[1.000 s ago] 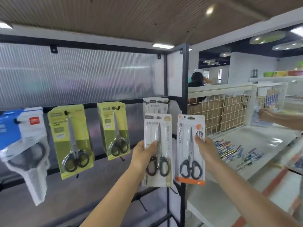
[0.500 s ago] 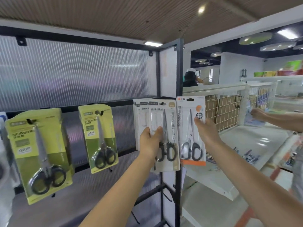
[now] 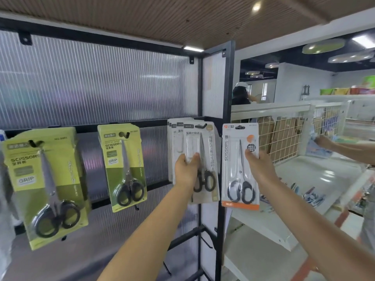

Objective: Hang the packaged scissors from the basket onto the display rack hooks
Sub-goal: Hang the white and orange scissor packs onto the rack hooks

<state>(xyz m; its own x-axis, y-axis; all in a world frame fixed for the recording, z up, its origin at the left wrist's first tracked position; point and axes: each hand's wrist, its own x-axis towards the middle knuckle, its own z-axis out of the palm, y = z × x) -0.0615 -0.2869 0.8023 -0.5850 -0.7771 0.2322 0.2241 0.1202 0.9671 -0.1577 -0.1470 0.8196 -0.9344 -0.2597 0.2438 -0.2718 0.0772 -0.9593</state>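
Now my left hand (image 3: 187,169) has lifted the white scissors pack (image 3: 203,161) from below the rail to the stack already hanging there, so its hang hole sits on the black hook (image 3: 200,125) of the display rack (image 3: 228,118); a second ago the pack hung lower, clear of the hook. My left grip pinches the pack's middle, thumb in front, fingers behind. My right hand (image 3: 258,167) has also risen, bringing the orange-trimmed scissors pack (image 3: 239,167) up beside the rack's black upright; its grip pinches the right edge, thumb on the front. Whether the white pack's hole is fully threaded I cannot tell, since the hook end covers it. My palm hides part of the handles. Two green scissors packs (image 3: 124,167) hang to the left, the nearer one blurred. Both held packs stand upright, long axis vertical, blades pointing up and black handles down.
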